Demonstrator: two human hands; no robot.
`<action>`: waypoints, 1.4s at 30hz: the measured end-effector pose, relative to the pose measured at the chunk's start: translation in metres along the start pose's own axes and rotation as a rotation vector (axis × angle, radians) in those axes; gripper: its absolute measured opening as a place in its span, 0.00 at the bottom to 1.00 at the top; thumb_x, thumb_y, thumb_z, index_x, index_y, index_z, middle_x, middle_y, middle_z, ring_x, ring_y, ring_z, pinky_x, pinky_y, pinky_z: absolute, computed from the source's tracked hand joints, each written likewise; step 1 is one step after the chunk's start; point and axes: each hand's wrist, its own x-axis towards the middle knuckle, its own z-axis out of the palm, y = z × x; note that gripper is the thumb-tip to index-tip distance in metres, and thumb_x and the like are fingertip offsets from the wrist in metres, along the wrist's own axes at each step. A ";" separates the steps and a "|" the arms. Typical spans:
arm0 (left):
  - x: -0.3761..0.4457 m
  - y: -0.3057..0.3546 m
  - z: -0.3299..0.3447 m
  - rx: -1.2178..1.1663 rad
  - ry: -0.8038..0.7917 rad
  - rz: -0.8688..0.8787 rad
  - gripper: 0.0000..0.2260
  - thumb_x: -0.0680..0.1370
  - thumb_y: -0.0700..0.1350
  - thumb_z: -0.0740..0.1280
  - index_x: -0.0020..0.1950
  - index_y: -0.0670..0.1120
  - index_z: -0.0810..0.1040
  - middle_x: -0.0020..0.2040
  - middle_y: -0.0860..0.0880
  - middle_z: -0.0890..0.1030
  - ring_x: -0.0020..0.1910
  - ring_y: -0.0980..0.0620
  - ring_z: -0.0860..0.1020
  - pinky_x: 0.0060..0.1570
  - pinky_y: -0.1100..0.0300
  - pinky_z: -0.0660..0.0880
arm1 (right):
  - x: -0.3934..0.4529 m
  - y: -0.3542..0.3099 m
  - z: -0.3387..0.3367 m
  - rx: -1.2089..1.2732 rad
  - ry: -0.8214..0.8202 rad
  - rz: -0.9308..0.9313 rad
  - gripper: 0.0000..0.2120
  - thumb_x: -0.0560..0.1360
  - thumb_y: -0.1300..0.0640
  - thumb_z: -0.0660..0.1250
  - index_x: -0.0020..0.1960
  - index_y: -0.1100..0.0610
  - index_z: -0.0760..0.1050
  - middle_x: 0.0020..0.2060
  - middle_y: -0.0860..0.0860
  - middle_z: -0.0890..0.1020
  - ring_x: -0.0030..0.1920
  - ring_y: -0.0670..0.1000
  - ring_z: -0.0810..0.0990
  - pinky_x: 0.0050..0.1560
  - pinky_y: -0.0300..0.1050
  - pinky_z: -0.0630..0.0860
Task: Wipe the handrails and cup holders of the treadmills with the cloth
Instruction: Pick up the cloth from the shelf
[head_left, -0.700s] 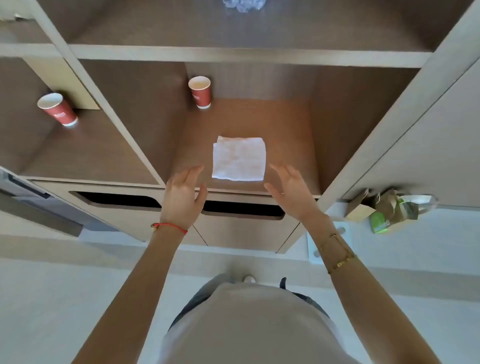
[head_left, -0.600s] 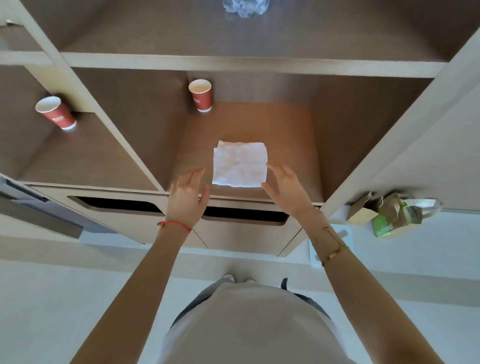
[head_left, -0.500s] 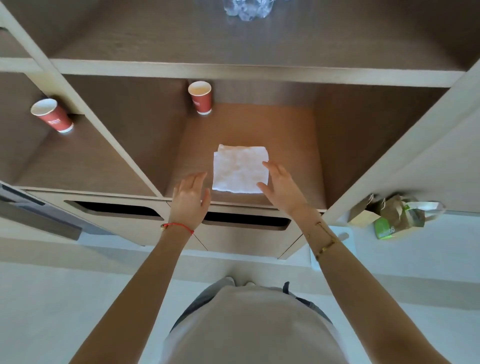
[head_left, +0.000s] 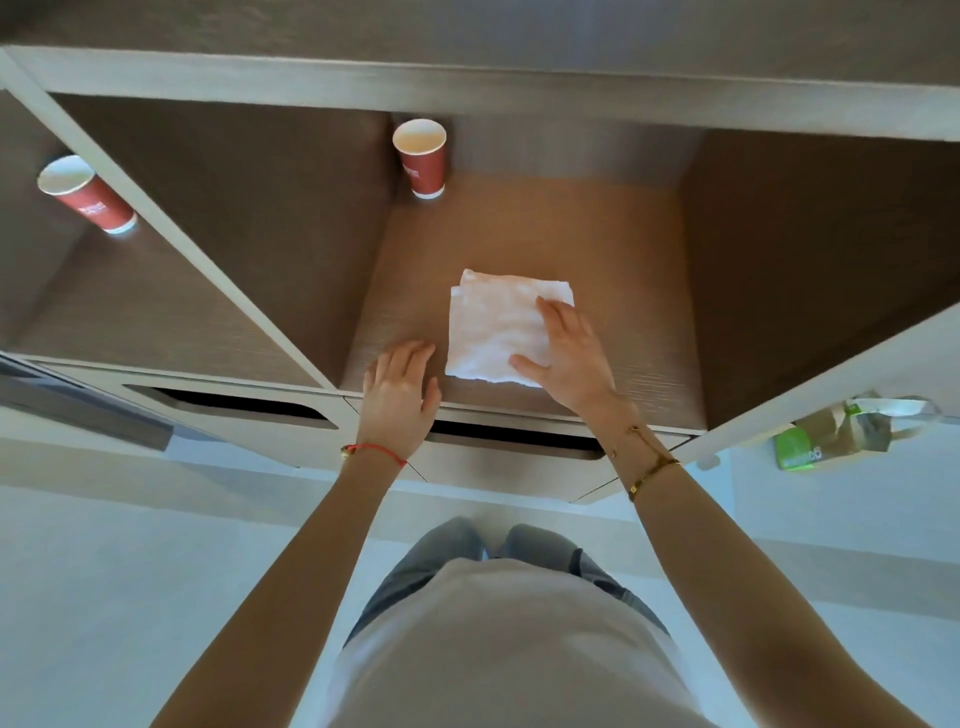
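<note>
A folded white cloth (head_left: 491, 327) lies flat on the brown floor of the middle shelf compartment (head_left: 597, 249), near its front edge. My right hand (head_left: 569, 353) rests on the cloth's right side with fingers spread and fairly straight, the thumb across its lower edge. My left hand (head_left: 400, 392) hovers at the shelf's front edge just left of the cloth, fingers relaxed, holding nothing. No treadmill is in view.
A red paper cup (head_left: 422, 156) stands at the back left of the same compartment. Another red cup (head_left: 85, 195) sits in the left compartment. Two drawer slots run below the shelf. A brown and green paper bag (head_left: 831, 431) lies at the right.
Both hands have moved forward into the shelf. My right hand has come onto the cloth's right side; my left hand has reached the shelf edge beside it.
</note>
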 end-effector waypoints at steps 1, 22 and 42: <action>0.000 0.000 0.000 0.001 -0.004 -0.003 0.18 0.80 0.44 0.63 0.70 0.43 0.74 0.68 0.44 0.75 0.66 0.42 0.71 0.68 0.43 0.66 | 0.000 0.000 0.001 -0.005 0.022 -0.008 0.38 0.74 0.42 0.67 0.76 0.58 0.58 0.71 0.54 0.65 0.69 0.57 0.63 0.68 0.50 0.64; -0.004 0.023 -0.051 -0.147 -0.036 0.239 0.15 0.79 0.40 0.65 0.65 0.43 0.77 0.61 0.45 0.80 0.61 0.44 0.76 0.62 0.47 0.72 | -0.104 -0.021 -0.052 0.222 0.352 0.295 0.13 0.68 0.58 0.73 0.51 0.61 0.76 0.42 0.49 0.75 0.39 0.49 0.71 0.37 0.39 0.65; -0.069 0.137 -0.055 -0.290 -0.308 0.843 0.13 0.78 0.37 0.66 0.63 0.40 0.78 0.60 0.45 0.80 0.59 0.44 0.77 0.58 0.44 0.76 | -0.343 -0.030 -0.072 0.223 0.790 0.762 0.12 0.69 0.58 0.72 0.51 0.56 0.76 0.46 0.47 0.77 0.39 0.49 0.75 0.38 0.41 0.70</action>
